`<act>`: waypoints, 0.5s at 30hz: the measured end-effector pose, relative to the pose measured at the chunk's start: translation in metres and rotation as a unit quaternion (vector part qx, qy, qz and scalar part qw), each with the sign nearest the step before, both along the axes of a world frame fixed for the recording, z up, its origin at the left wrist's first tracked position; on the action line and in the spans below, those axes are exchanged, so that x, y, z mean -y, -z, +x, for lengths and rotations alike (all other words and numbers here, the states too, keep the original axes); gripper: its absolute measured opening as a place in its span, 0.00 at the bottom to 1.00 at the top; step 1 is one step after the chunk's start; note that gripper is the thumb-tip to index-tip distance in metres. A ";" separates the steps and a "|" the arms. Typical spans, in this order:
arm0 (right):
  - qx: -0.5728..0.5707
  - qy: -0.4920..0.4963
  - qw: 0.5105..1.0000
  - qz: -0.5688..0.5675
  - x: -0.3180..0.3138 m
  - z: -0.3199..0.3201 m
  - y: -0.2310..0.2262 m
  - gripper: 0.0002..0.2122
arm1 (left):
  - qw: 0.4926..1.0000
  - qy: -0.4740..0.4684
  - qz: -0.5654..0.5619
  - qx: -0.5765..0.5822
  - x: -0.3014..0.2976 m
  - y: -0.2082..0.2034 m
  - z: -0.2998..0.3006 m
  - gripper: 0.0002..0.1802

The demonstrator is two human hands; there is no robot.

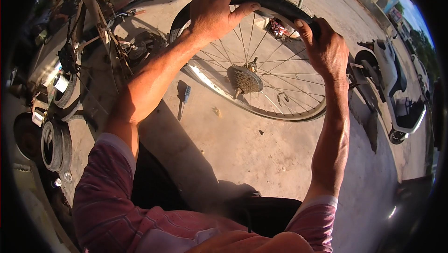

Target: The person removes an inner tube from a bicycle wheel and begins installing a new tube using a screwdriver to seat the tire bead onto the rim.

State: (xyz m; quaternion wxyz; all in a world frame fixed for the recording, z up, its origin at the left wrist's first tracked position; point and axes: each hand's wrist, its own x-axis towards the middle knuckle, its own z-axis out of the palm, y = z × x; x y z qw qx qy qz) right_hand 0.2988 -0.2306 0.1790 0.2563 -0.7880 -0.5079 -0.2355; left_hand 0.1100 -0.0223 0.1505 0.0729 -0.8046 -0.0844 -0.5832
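Observation:
A spoked bicycle wheel with a silver rim [212, 83] stands tilted in front of me. A rusty sprocket cluster [245, 79] sits on its hub, on the side toward me. Around the wheel's far upper edge runs a black tyre [275, 5]; along the near lower edge the pale rim shows. My left hand [214, 13] is closed over the tyre at the upper left, thumb pointing right along it. Farther right, my right hand [326, 50] grips the same tyre with its thumb on the inner side. The fingers of both hands are partly hidden behind the tyre.
A small blue-bristled brush [186, 95] lies on the concrete floor. To the left are a bicycle frame [95, 15] and stacked small tyres [52, 145]. A white scooter [392, 80] is parked at the right. Behind the wheel is a reddish pile of small items [281, 29].

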 end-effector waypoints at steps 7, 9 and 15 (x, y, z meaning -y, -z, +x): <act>0.000 0.021 1.000 0.011 -0.015 -0.018 0.002 0.33 | 0.977 -0.126 -0.135 -0.109 -0.011 -0.026 0.000 0.24; 0.054 0.030 0.998 0.028 -0.011 -0.014 0.007 0.32 | 0.956 -0.057 -0.262 -0.123 -0.014 -0.025 0.015 0.30; 0.075 0.013 0.995 0.070 -0.017 -0.025 0.011 0.26 | 0.955 0.045 -0.261 -0.135 -0.053 -0.047 0.027 0.33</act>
